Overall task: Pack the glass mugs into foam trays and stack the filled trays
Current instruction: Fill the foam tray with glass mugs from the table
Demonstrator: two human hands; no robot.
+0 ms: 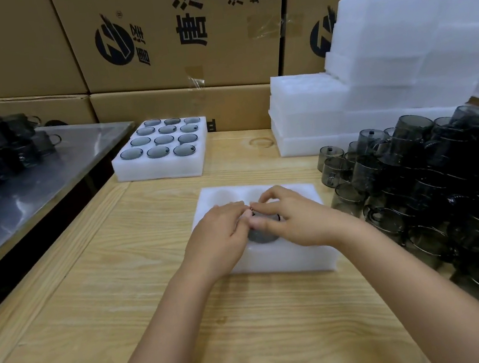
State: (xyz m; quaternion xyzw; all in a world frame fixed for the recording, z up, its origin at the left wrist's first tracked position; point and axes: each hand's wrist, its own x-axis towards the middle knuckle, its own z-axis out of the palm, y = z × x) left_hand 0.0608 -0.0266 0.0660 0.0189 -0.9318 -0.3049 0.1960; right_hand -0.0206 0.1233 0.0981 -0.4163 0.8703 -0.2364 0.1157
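A person's two bare forearms reach across a pale wooden worktable (156, 297) to a white foam tray (287, 261) lying at its middle. The left hand (220, 229) lies flat, fingers nearly straight, over the tray's near-left part. The right hand (292, 220) arches beside it with fingers bent, and the fingertips of both hands meet above a smoky grey glass mug (261, 236). The mug sits in a pocket near the tray's front edge, largely covered by the hands. Whether the right hand grips the mug or only presses on it cannot be told. Empty round pockets (225, 196) show at the tray's far side.

To the right of the tray, loose grey mugs (429, 188) are heaped on the table. Farther back on the left stands a filled tray (159, 168) with twelve mugs set in its pockets. At the far right, blank foam trays (385, 73) rise in an uneven stack. A steel-topped table (51, 180) on the left carries more dark mugs (1, 144). Printed cardboard cartons (168, 33) wall off the background.
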